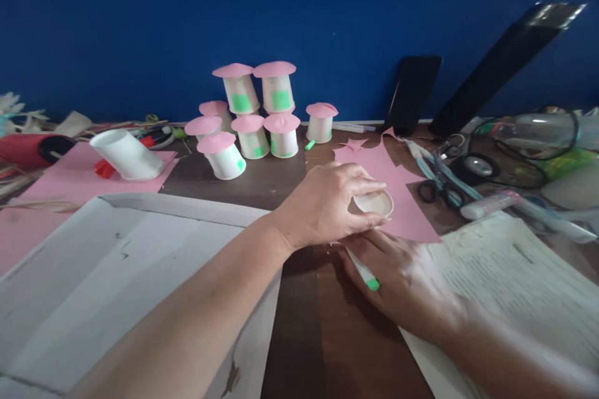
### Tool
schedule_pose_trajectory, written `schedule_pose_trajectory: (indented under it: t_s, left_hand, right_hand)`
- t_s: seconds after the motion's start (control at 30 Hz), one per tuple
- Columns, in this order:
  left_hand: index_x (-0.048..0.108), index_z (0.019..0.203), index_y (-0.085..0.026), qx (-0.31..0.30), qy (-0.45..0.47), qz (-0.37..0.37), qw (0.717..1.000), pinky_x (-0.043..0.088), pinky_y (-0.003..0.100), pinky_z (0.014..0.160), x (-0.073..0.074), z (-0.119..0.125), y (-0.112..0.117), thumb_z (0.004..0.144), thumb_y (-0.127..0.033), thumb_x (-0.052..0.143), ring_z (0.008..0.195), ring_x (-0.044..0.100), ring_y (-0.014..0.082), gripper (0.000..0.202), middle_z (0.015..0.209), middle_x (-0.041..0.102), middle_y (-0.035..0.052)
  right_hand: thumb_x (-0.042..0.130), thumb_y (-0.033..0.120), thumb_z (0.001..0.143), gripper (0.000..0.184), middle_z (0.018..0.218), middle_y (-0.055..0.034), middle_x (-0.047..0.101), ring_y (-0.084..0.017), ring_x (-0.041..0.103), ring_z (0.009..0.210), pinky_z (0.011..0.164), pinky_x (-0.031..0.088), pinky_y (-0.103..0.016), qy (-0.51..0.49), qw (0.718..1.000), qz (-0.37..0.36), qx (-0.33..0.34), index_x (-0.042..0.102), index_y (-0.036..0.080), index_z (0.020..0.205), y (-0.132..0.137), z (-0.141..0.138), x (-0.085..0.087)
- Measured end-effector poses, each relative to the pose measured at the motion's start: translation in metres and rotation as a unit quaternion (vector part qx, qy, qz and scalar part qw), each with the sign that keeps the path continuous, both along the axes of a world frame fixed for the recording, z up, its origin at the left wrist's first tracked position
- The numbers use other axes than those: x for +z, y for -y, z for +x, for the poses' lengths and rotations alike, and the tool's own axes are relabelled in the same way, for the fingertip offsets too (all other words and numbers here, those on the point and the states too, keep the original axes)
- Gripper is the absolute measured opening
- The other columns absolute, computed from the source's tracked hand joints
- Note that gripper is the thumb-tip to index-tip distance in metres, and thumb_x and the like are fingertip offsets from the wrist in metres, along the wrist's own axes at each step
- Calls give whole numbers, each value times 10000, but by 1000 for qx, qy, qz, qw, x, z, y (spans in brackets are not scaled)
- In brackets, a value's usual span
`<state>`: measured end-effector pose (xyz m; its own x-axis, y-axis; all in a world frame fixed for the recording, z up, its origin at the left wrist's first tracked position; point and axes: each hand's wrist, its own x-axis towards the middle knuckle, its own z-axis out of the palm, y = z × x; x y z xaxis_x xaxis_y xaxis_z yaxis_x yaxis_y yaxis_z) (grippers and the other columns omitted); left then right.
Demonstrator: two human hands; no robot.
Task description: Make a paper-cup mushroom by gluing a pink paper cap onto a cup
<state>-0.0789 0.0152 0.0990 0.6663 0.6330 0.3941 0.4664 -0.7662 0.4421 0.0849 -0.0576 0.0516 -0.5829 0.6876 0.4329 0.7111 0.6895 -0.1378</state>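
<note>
My left hand (327, 202) reaches across from the left and grips a small white paper cup (374, 202) that stands upside down on a cut sheet of pink paper (407, 212). Just below it, my right hand (402, 280) holds a white marker with a green end (362, 271), its tip hidden under my left hand, next to the cup's rim. Both hands are closed around what they hold.
Several white cups with pink paper lids (253, 115) stand stacked at the back by the blue wall. A bare cup (127, 154) lies on pink paper at the left. White sheets (116, 274) lie in front, printed pages (524, 287) at the right, scissors (437, 190) and clutter behind.
</note>
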Motion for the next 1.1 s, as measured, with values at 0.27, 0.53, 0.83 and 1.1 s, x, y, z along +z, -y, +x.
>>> schedule_pose_trajectory:
  t_s: [0.27, 0.53, 0.83, 1.1]
  left_hand:
    - [676, 1144, -160, -2, 4, -1, 1000, 467, 317, 926, 0, 0, 1, 858, -347, 658, 998, 621, 179, 343, 1116, 694, 49]
    - [676, 1144, -153, 1, 5, -9, 1000, 469, 312, 928, 0, 1, -1, 852, -349, 666, 992, 623, 175, 351, 1112, 694, 51]
    - [676, 1146, -145, 2, 8, -11, 1000, 470, 311, 904, -1, 0, 1, 843, -349, 677, 971, 624, 176, 365, 1108, 693, 51]
    - [671, 1156, -139, -1, 18, -15, 1000, 468, 325, 903, 1, 1, -1, 847, -359, 670, 964, 626, 181, 379, 1114, 700, 63]
  right_hand:
    - [546, 161, 895, 165, 867, -61, 691, -208, 661, 687, 578, 478, -324, -6, 1000, -10, 9, 644, 159, 1029, 1, 2, 3]
    - [517, 152, 910, 197, 924, -69, 695, -212, 676, 758, 625, 512, -332, -15, 999, -46, 20, 638, 164, 1066, 3, 2, 6]
    - [509, 153, 911, 249, 928, -64, 696, -202, 669, 776, 622, 501, -324, -24, 998, -52, 28, 618, 171, 1134, 9, 5, 8]
    - [498, 155, 914, 285, 917, -55, 699, -219, 686, 774, 596, 531, -348, -24, 996, -78, 24, 605, 197, 1174, 10, 6, 9]
